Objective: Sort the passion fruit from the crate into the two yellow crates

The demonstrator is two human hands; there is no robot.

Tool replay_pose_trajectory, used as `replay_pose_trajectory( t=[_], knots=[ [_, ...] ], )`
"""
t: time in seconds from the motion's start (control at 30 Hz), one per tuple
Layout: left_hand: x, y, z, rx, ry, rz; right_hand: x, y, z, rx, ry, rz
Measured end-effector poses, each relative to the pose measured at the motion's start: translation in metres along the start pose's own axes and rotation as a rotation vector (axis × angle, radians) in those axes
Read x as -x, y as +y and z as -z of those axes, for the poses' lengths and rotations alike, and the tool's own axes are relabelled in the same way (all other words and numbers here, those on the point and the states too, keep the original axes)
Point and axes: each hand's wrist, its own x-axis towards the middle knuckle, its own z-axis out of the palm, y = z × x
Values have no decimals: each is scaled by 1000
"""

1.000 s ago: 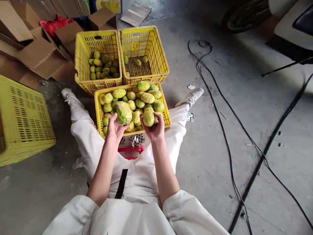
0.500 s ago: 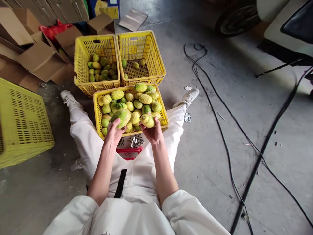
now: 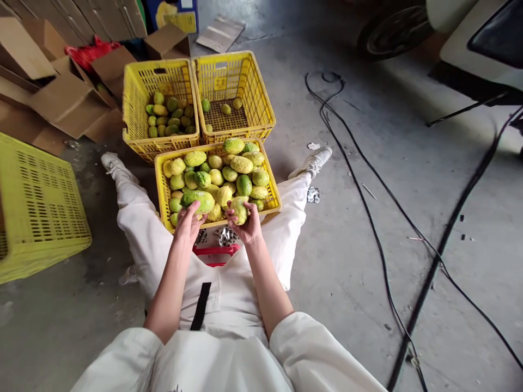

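My left hand (image 3: 188, 222) clasps a long green fruit (image 3: 199, 201) and my right hand (image 3: 247, 224) grips a rounder yellow-green fruit (image 3: 239, 211), both at the near edge of the shallow crate (image 3: 162, 190), probably so slips land inside; two deeper crates (image 3: 134, 111) stand beyond it

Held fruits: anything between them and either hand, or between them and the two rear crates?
Left hand holds a larger fruit, right hand a smaller fruit; nothing visible between. Toward the rear crates, the front crate and its piled fruit lie between, plus the rear crates' near walls. Above the pile, nothing visible blocks.
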Motion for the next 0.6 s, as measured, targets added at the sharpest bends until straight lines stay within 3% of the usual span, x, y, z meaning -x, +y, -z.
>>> replay_pose_trajectory(
  t=[0.17, 0.5, 0.6],
  knots=[
    [-7, -2, 5, -98, 58, -67, -5, -1, 4, 59, -12, -13],
    [-11, -4, 12, -159, 48, 38, -3, 1, 3, 200, 28, 100],
    [-11, -4, 13, -171, 17, -1, -4, 3, 3, 239, 16, 113]
  ],
)
